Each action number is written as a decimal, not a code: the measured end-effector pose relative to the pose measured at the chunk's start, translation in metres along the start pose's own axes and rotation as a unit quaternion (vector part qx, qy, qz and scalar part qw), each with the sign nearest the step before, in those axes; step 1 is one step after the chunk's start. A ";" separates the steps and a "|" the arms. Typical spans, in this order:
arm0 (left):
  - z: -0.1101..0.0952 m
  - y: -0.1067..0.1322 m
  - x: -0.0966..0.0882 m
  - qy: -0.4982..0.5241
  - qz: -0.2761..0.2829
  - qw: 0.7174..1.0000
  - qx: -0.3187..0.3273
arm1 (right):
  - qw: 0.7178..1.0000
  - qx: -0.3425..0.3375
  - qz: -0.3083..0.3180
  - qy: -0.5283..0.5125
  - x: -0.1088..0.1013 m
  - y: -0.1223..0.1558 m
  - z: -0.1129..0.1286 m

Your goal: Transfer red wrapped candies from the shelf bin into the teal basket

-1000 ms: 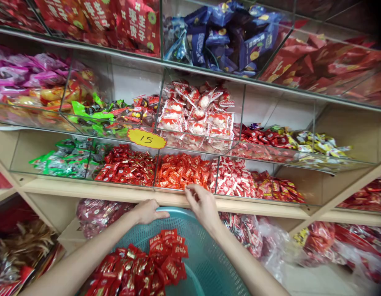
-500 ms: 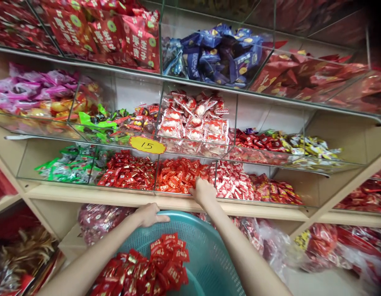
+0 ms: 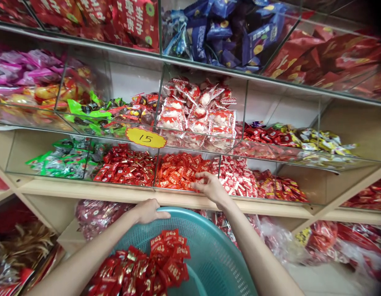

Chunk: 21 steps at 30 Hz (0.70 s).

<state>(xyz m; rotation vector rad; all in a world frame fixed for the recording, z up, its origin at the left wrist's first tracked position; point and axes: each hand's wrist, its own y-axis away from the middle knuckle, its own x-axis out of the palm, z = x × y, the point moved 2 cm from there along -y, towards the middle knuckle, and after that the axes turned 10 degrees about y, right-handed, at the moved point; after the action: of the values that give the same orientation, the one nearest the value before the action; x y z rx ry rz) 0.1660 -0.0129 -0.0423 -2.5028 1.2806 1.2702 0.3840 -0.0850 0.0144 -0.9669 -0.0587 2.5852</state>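
Note:
My left hand (image 3: pixel 148 211) grips the far rim of a teal plastic basket (image 3: pixel 219 259), thumb along the edge. Red wrapped candies (image 3: pixel 137 271) lie heaped in the basket's left part; its right part shows bare bottom. My right hand (image 3: pixel 211 188) is at the lower shelf, fingers apart at the right front of a compartment of orange-red wrapped candies (image 3: pixel 179 167). No candy shows between its fingers, though the palm side is partly hidden. Beside it on the right are pink-and-white wrapped candies (image 3: pixel 235 174); to the left, darker red ones (image 3: pixel 128 164).
Clear dividers split the shelves into compartments. A yellow tag (image 3: pixel 146 137) marked 15 hangs on the middle shelf's front edge. Above are red-and-white packets (image 3: pixel 198 115) and blue packets (image 3: pixel 221 33). A wooden ledge (image 3: pixel 116 192) runs above the basket, with bagged goods (image 3: pixel 99 216) underneath.
My right hand has lifted slightly and its fingers have spread from a closer curl. The view has moved nearer the shelves. My left hand stays on the basket rim.

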 end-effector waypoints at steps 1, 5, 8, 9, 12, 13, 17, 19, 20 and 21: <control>0.000 0.000 0.000 0.000 -0.001 1.000 -0.001 | 0.999 -0.010 0.000 -0.031 0.000 0.001 -0.001; 0.000 0.000 0.000 0.009 -0.005 1.000 0.004 | 0.984 0.020 0.003 -0.177 -0.002 0.006 0.005; 0.002 0.000 0.001 0.014 -0.003 1.000 0.006 | 0.929 0.082 0.044 -0.358 -0.004 0.009 0.013; 0.003 0.000 0.001 0.016 -0.003 1.000 0.006 | 0.907 0.088 0.056 -0.408 -0.005 0.010 0.016; 0.004 0.001 0.001 0.029 -0.005 1.000 0.010 | 0.867 0.079 0.075 -0.486 -0.006 0.012 0.021; 0.004 0.000 0.000 0.035 -0.007 0.999 0.012 | 0.864 0.075 0.083 -0.492 -0.005 0.013 0.022; 0.005 -0.001 0.001 0.052 -0.003 0.998 0.017 | 0.873 0.059 0.159 -0.457 0.001 0.023 0.027; 0.005 -0.001 0.001 0.060 0.000 0.998 0.019 | 0.884 0.042 0.212 -0.415 0.003 0.031 0.031; 0.005 -0.001 0.001 0.068 -0.002 0.997 0.020 | 0.889 0.032 0.235 -0.392 0.003 0.034 0.034; 0.005 0.000 0.001 0.079 -0.007 0.997 0.021 | 0.893 0.023 0.255 -0.371 0.004 0.037 0.037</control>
<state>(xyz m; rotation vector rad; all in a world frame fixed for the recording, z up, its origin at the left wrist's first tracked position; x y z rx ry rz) 0.1637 -0.0116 -0.0462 -2.6217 1.3019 1.0492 0.3455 -0.1145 0.0340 0.1094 0.0635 3.2695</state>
